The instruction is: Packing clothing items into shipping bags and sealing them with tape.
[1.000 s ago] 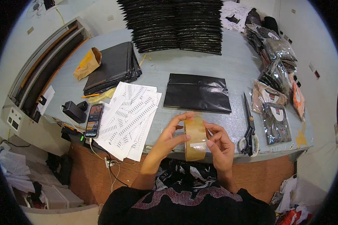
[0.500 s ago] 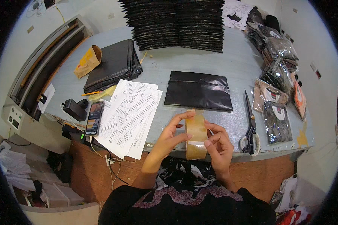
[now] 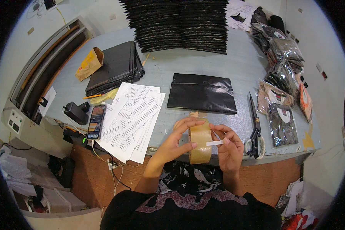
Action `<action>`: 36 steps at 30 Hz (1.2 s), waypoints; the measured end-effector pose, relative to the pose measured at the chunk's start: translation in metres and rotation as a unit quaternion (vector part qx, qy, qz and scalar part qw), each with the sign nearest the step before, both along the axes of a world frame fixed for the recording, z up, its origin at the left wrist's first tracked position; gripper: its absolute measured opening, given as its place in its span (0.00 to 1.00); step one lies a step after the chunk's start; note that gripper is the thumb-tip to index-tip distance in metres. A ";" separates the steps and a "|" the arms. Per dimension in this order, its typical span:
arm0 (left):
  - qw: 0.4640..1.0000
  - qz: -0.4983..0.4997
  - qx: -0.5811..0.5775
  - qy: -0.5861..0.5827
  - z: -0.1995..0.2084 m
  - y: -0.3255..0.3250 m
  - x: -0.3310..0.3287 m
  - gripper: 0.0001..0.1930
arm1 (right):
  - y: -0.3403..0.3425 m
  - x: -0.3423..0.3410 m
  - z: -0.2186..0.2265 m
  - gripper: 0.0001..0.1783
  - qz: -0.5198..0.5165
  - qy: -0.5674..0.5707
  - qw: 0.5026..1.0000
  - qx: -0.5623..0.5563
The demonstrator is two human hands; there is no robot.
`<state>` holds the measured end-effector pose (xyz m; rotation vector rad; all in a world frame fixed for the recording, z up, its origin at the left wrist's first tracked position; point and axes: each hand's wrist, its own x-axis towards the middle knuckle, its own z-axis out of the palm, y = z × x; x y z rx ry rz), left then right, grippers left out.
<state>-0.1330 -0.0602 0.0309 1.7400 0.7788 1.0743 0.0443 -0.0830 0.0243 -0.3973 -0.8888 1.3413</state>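
My left hand (image 3: 178, 142) grips a wide roll of brownish packing tape (image 3: 200, 147) at the near edge of the table, thumb on its face and fingers over the top. To the right of the roll, my right hand (image 3: 230, 147) pinches a narrow white strip (image 3: 214, 143) between thumb and fingers. The strip's free end reaches over the face of the roll; whether it sticks there I cannot tell. Just beyond my hands lies a flat black plastic package (image 3: 202, 93) with a folded top. Black-handled scissors (image 3: 255, 128) rest to the right of my right hand.
Printed white sheets (image 3: 130, 119) and a phone (image 3: 96, 122) lie to the left, with a black adapter (image 3: 76, 112) beside them. Farther back are a stack of black packages (image 3: 113, 65) and tall black piles (image 3: 180, 27). Clear-bagged garments (image 3: 283, 124) line the right side.
My right hand has drawn slightly right and away from the roll, and the white strip now sticks out from its fingers. My left hand has shifted its fingers over the top of the roll.
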 end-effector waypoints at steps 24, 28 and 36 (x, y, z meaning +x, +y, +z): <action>0.995 0.048 -0.061 -0.055 0.000 -0.002 0.004 0.23 | -0.004 -0.007 -0.002 0.02 -0.084 -0.211 0.970 0.089; 0.995 0.044 -0.055 -0.064 -0.002 -0.001 0.004 0.23 | -0.005 -0.008 0.001 0.03 -0.092 -0.234 0.964 0.088; 0.996 0.043 -0.054 -0.060 -0.001 -0.002 0.004 0.23 | -0.005 -0.009 0.001 0.02 -0.103 -0.249 0.959 0.086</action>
